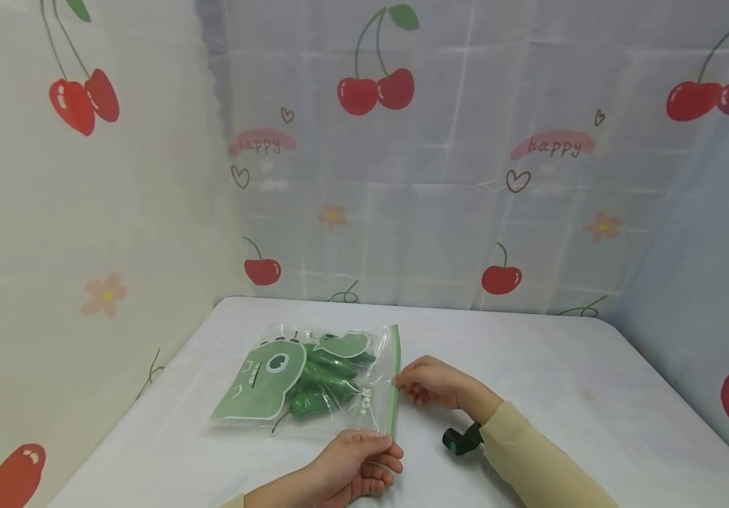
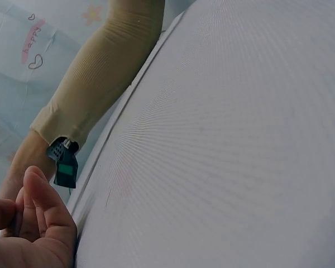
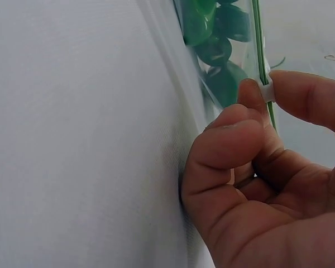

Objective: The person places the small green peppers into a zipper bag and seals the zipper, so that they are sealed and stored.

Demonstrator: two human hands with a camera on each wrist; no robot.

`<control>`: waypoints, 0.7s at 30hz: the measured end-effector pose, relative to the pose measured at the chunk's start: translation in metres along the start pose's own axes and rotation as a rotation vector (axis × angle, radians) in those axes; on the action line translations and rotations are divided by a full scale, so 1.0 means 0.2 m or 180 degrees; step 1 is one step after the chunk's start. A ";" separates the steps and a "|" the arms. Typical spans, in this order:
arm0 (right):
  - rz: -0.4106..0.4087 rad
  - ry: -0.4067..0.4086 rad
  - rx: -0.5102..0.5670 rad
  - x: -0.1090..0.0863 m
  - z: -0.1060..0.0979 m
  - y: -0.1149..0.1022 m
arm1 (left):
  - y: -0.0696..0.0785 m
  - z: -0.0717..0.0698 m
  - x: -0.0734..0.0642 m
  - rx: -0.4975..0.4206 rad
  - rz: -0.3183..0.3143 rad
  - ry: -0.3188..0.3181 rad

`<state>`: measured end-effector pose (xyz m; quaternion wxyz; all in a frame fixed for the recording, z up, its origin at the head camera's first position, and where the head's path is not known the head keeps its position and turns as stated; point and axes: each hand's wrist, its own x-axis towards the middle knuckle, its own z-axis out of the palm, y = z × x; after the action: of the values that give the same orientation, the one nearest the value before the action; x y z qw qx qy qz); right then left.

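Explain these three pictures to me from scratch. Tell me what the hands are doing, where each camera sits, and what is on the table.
No machine here: a person works with two bare hands and wears three cameras. The wide picture comes from a camera on the head, looking down at a white table walled by cherry-print curtains. The other two come from cameras strapped to each wrist.

On the table lies a clear zip bag with a green cartoon print, holding green peppers. The right hand pinches the small white slider on the bag's green zip strip, seen close in the right wrist view. The left hand grips the bag's near corner by the strip. The left wrist view shows mostly tabletop, the other arm's beige sleeve and its wrist camera.
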<state>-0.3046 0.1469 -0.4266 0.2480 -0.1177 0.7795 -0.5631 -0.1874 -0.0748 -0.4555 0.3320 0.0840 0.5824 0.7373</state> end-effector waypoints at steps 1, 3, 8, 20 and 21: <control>-0.0005 0.0009 -0.0003 0.01 0.00 0.00 | 0.00 0.00 0.00 0.0002 -0.0003 0.0001; -0.0010 0.0026 0.0001 0.02 -0.01 0.01 | 0.00 0.00 0.00 0.0001 -0.0007 0.0003; -0.0002 0.0075 0.0009 0.05 -0.03 0.01 | 0.00 0.00 0.00 -0.0003 -0.0014 0.0011; 0.0125 0.0189 -0.0061 0.11 -0.07 0.00 | 0.01 0.01 -0.01 -0.0030 0.0006 -0.0002; 0.0135 0.0198 -0.0069 0.12 -0.07 -0.01 | 0.01 0.01 -0.01 -0.0029 0.0009 -0.0008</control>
<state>-0.3318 0.1472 -0.4276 0.2342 -0.0863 0.7952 -0.5526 -0.1852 -0.0741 -0.4528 0.3321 0.0843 0.5784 0.7403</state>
